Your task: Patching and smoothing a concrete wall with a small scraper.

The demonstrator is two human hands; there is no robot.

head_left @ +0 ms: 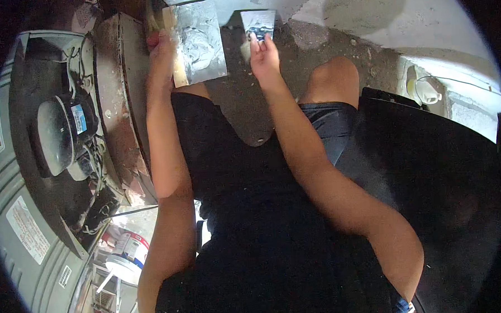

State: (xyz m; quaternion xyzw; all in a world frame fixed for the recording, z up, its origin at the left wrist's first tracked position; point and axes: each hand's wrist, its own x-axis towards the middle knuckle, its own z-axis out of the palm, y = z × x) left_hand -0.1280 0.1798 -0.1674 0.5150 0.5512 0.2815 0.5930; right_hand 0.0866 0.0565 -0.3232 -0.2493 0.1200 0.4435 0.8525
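My left hand [159,48] is closed around the left edge of a flat rectangular board [217,65], partly hidden behind it. Pale grey paste [197,47] is smeared across the board's face. To the right of it, and apart from it, my right hand [264,56] grips a putty knife [259,19] with a wide trapezoid blade pointing away from me. Its handle is mostly covered by my fingers. Just beyond the blade stands a pale wall [384,16], though I cannot tell whether they touch.
At my left an appliance's back shows a black compressor [57,137] and wiring, beside a rusty brown panel [116,78]. A paint bucket [130,248] sits lower left. On the right lie a large black surface [420,194] and a white plastic jug [426,92] by the wall.
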